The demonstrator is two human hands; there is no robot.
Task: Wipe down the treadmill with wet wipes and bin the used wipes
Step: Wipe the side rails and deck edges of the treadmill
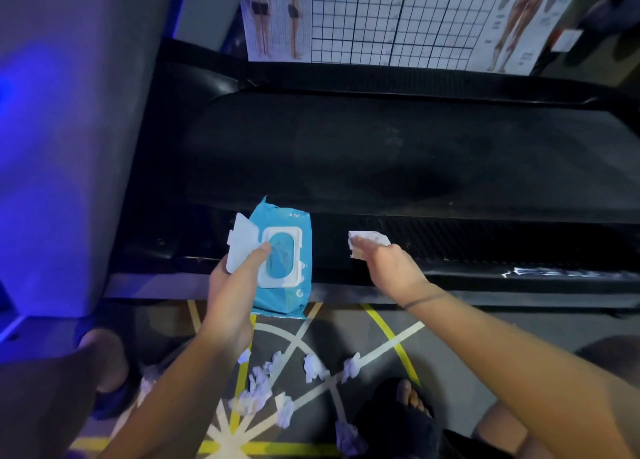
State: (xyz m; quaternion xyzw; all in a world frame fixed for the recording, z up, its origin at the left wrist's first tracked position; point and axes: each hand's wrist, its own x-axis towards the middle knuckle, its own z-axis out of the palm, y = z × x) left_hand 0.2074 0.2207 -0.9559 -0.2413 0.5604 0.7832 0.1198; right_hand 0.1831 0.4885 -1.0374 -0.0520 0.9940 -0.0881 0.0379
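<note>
The black treadmill (381, 153) stretches across the middle of the view, its belt dark and its near side rail ribbed. My left hand (235, 271) grips a blue pack of wet wipes (287, 295) with its white flip lid open, the thumb lying on the opening. My right hand (384, 261) holds a white wet wipe (367, 238) against the treadmill's near side rail. Several crumpled used wipes (263, 386) lie on the floor below my arms.
A grey treadmill upright (69, 146) lit blue stands at the left. Posters with a grid and body figures (398, 15) hang behind the belt. My sandalled feet (408, 403) rest on a grey floor with yellow and white lines (388, 330). No bin is in view.
</note>
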